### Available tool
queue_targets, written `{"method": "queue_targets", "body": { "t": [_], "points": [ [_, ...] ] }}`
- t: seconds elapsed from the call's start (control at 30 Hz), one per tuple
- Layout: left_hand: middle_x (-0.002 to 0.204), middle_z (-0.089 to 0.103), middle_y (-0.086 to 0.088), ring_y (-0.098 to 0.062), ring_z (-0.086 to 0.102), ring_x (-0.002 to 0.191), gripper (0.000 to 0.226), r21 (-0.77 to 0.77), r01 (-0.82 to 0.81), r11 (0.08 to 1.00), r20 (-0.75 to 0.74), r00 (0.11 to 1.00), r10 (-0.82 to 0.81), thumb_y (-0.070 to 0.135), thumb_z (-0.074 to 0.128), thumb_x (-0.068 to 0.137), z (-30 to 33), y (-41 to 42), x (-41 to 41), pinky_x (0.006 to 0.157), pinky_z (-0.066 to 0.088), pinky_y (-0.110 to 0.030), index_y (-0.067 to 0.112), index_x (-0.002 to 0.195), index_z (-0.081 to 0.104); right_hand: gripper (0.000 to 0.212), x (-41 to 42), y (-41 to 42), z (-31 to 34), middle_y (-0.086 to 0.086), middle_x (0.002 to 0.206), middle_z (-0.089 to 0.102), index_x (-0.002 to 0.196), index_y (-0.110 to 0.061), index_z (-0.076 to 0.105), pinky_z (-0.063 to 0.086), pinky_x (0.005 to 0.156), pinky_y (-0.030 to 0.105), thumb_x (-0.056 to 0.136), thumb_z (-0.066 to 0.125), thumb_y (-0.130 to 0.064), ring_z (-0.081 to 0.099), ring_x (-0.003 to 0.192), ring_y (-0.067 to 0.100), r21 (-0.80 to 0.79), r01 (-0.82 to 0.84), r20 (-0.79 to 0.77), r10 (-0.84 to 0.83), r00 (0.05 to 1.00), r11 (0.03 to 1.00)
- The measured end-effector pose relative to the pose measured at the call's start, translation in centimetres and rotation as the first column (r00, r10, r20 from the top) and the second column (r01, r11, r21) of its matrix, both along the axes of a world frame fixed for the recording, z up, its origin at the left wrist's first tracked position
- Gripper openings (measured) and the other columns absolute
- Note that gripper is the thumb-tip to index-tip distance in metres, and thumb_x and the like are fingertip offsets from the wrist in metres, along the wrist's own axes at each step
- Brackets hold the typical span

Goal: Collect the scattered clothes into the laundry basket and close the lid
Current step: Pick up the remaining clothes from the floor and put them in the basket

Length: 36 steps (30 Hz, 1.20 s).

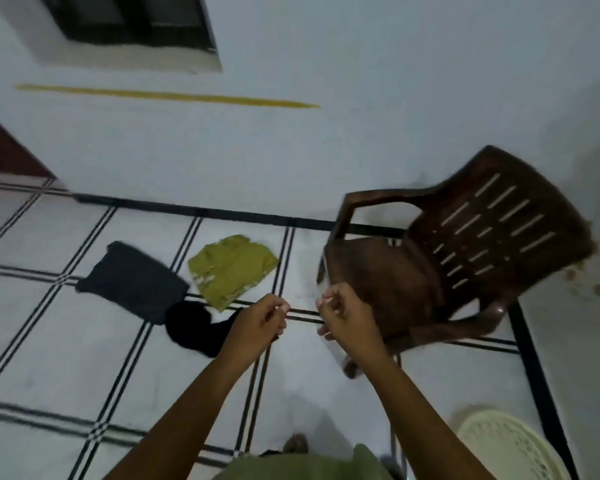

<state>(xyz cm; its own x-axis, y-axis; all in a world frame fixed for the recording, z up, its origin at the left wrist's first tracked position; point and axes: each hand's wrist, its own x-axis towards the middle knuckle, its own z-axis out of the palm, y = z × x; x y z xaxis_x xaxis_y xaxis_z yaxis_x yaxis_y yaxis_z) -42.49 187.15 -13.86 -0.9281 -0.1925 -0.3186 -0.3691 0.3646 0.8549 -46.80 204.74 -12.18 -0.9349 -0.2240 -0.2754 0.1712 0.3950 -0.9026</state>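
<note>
Both my hands, left (260, 322) and right (343, 315), hover half-curled with an empty grip above the grey (132, 282), green (231, 270) and black (194, 327) clothes on the floor.

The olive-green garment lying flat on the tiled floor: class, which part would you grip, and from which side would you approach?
Pinch the near corner of the olive-green garment, coming from above on the person's side. It lies flat and limp, so only a raised fold or edge gives purchase. That near corner, by the black cloth, lies closest to the left hand, probably the easiest reach.
</note>
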Motion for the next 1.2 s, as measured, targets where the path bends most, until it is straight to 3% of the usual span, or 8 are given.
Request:
{"method": "queue_targets", "body": {
  "t": [0.13,0.3,0.57,0.77,0.93,1.03,1.1,1.2],
  "points": [
    [0.068,0.065,-0.001,-0.009,0.063,0.065,0.013,0.005,-0.147,0.989,0.055,0.988,0.147,0.023,0.055,0.094,-1.0,-7.9,1.2,0.071,0.055,-0.027,0.022,0.083,0.062,0.014,-2.2,-9.2,-0.6,0.001,0.08,0.065,0.092,-0.014,0.053,0.058,0.062,0.042,0.093,0.059,-0.026,0.071,0.06,0.022,0.011,-0.199,0.035,0.198,0.98,0.98],
    [0.07,0.066,-0.004,0.001,0.061,0.06,0.014,0.001,-0.334,0.942,0.099,0.938,0.333,0.017,0.053,0.093,-2.8,-14.9,-1.0,0.059,0.045,-0.005,0.014,0.084,0.062,0.021,-7.3,-17.1,-3.0,-0.004,0.072,0.059,0.078,-0.02,0.047,0.052,0.058,0.033,0.091,0.062,-0.027,0.068,0.054,0.009,0.105,-0.371,0.068,0.365,0.928,0.923],
    [0.072,0.069,-0.001,-0.003,0.064,0.065,0.014,-0.022,-0.594,0.804,0.196,0.786,0.586,0.023,0.052,0.094,-7.3,-24.9,-7.2,0.062,0.046,-0.007,0.017,0.088,0.063,0.026,-19.7,-29.2,-8.2,-0.005,0.065,0.054,0.074,-0.017,0.044,0.041,0.051,0.011,0.09,0.062,-0.029,0.061,0.052,-0.004,0.232,-0.551,0.148,0.531,0.835,0.802],
    [0.072,0.069,0.004,-0.007,0.066,0.069,0.013,-0.049,-0.729,0.683,0.338,0.632,0.698,0.027,0.053,0.092,-12.4,-30.5,-10.0,0.066,0.045,-0.012,0.03,0.083,0.06,0.027,-25.5,-38.7,-14.7,0.002,0.065,0.057,0.082,-0.01,0.048,0.051,0.066,0.038,0.089,0.061,-0.033,0.064,0.071,0.028,0.317,-0.71,0.242,0.67,0.702,0.629],
    [0.072,0.063,0.016,-0.002,0.062,0.07,0.023,-0.067,-0.719,0.691,0.49,0.58,0.651,0.027,0.057,0.089,-22.8,-35.2,-11.1,0.068,0.046,-0.021,0.044,0.073,0.052,0.025,-27.0,-45.3,-26.3,0.004,0.068,0.057,0.08,-0.016,0.045,0.051,0.066,0.04,0.089,0.06,-0.033,0.064,0.07,0.026,0.379,-0.799,0.365,0.717,0.593,0.468],
    [0.077,0.063,0.018,-0.006,0.064,0.08,0.018,-0.03,-0.69,0.723,0.599,0.566,0.566,0.03,0.061,0.086,-34.8,-38.1,-12.0,0.078,0.051,-0.026,0.043,0.076,0.055,0.019,-28.1,-48.8,-38.4,-0.003,0.07,0.057,0.084,-0.021,0.046,0.047,0.065,0.036,0.09,0.059,-0.033,0.059,0.069,0.02,0.424,-0.837,0.411,0.75,0.519,0.347],
    [0.086,0.065,0.015,-0.012,0.064,0.094,0.005,-0.047,-0.633,0.773,0.662,0.56,0.498,0.034,0.061,0.085,-41.4,-39.9,-12.9,0.083,0.049,-0.025,0.038,0.086,0.062,0.017,-29.2,-50.4,-45.2,-0.002,0.082,0.063,0.096,-0.02,0.051,0.045,0.067,0.031,0.09,0.058,-0.034,0.06,0.077,0.02,0.471,-0.833,0.449,0.734,0.51,0.29],
    [0.123,0.062,0.001,-0.021,0.055,0.119,0.041,-0.125,-0.553,0.824,0.682,0.555,0.476,0.037,0.065,0.082,-52.9,-41.5,-13.8,0.097,0.045,-0.033,0.031,0.122,0.058,0.028,-32.1,-52.0,-56.5,0.008,0.097,0.067,0.111,-0.016,0.056,0.049,0.077,0.035,0.088,0.059,-0.033,0.063,0.094,0.03,0.581,-0.796,0.418,0.776,0.473,0.173]
  ]
}}
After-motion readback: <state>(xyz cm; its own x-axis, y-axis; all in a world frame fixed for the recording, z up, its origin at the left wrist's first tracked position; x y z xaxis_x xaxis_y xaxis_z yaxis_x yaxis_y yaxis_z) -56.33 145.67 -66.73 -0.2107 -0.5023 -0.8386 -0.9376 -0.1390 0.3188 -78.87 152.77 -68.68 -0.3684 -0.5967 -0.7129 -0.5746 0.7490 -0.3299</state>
